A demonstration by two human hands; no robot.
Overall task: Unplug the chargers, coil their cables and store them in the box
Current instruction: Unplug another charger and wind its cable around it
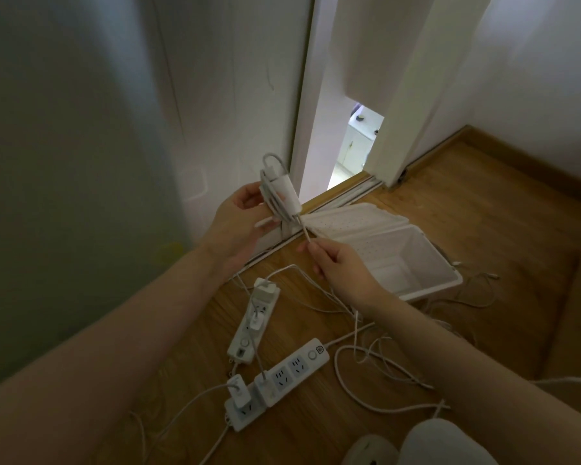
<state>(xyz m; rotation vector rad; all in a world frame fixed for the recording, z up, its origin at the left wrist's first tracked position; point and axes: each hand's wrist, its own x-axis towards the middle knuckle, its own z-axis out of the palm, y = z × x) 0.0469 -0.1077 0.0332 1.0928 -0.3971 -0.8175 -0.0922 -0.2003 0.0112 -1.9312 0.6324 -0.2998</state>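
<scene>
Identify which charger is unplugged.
The charger gripped in the left hand, with its cable wound round it. All the others are plugged into strips.

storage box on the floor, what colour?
White. The box and its open, dotted lid show best in the head view.

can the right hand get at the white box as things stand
Probably yes: the white box sits open just past the right hand, lid folded back, nothing between. That hand pinches the cable end of the charger the left hand holds, so it isn't free.
</scene>
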